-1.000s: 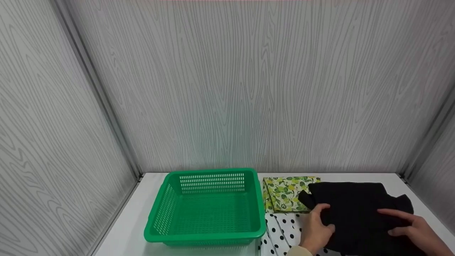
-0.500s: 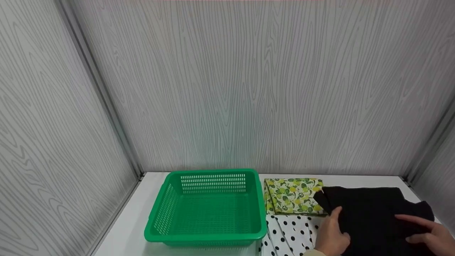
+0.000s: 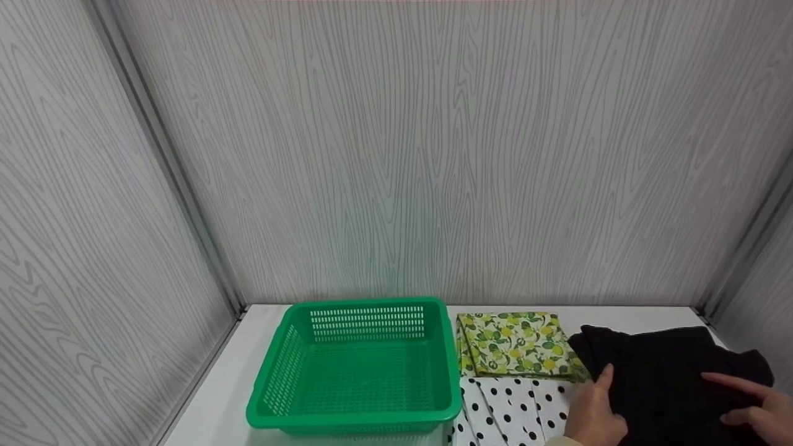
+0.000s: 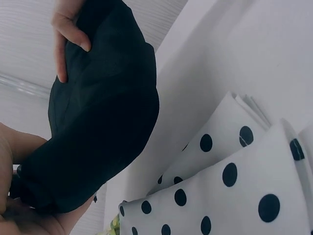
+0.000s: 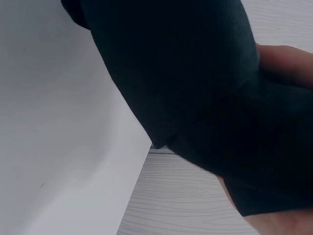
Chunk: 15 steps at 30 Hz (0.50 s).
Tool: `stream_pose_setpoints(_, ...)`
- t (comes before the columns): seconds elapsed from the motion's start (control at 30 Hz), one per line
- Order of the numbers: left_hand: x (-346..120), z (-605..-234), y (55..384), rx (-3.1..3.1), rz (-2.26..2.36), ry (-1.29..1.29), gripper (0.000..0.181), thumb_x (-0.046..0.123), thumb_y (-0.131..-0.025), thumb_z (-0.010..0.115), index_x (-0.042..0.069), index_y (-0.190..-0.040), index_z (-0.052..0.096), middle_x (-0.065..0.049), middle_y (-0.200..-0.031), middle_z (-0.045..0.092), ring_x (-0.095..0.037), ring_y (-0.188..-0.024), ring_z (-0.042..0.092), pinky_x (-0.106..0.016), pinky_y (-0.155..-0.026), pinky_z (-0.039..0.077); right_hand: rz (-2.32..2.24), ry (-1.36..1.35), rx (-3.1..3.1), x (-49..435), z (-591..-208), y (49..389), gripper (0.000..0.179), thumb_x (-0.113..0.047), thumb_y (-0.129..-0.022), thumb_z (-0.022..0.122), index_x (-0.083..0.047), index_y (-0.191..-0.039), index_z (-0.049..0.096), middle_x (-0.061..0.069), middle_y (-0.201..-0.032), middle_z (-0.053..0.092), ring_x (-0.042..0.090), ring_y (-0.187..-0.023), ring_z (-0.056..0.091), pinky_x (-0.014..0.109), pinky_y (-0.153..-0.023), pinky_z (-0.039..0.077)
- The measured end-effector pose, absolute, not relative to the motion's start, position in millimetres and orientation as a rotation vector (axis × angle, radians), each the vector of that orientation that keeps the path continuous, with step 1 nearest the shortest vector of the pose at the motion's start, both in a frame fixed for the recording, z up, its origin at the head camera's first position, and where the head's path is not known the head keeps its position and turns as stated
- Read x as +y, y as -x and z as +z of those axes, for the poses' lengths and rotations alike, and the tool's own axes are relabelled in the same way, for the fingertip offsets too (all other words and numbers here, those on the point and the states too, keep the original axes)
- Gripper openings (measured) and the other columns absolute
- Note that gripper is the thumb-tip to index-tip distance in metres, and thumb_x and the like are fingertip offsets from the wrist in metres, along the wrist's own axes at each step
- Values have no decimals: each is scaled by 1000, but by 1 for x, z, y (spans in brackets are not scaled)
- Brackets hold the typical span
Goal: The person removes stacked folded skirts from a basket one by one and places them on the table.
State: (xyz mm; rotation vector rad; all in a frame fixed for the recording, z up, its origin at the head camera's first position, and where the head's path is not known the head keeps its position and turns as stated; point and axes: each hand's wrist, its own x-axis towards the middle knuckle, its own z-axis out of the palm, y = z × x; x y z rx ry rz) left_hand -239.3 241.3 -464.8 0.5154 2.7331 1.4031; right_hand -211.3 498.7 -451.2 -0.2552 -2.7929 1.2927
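Observation:
A folded black garment [image 3: 666, 390], with flaps like short sleeves at its sides, is held between both hands at the right of the head view. My left hand [image 3: 595, 412] grips its left side, index finger and thumb showing on the near face. On the opposite side, my right hand [image 3: 762, 409] holds it with the index finger extended across the cloth. The left wrist view shows the black garment [image 4: 107, 93] raised above the white table. In the right wrist view, fingers of my right hand [image 5: 286, 63] wrap the garment's edge.
A green plastic basket [image 3: 446, 359] stands left of the cloths. Beside it lie a folded lemon-print cloth [image 3: 511, 344] at the back and a white polka-dot cloth [image 3: 505, 406] in front. Wood-grain panels [image 3: 396, 155] enclose the white table [image 3: 217, 396].
Both hands have carried the black garment to the right, uncovering more of the lemon-print and polka-dot cloths. Their hold on it looks the same. The basket stays in place.

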Motion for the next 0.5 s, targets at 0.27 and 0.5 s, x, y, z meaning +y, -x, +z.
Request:
stream_pose_setpoints(0.27,246,-468,237,2800,1259,-678,78,1,-63,70,28,-133,48,5,-96,59,-3,-81,50,-18,-68,43,1175,280,-2898,499,-446,213,74,0,-61,66,7,-131,42,40,-133,24,53,-114,28,61,-87,28)
stream_pose_setpoints(0.5,256,-471,234,2680,1226,-705,78,1,-66,69,29,-134,45,4,-98,58,-3,-80,51,-20,-64,43,1080,231,-2889,514,-450,207,68,-3,-60,67,-4,-127,54,27,-123,48,-11,-87,39,38,-77,37)
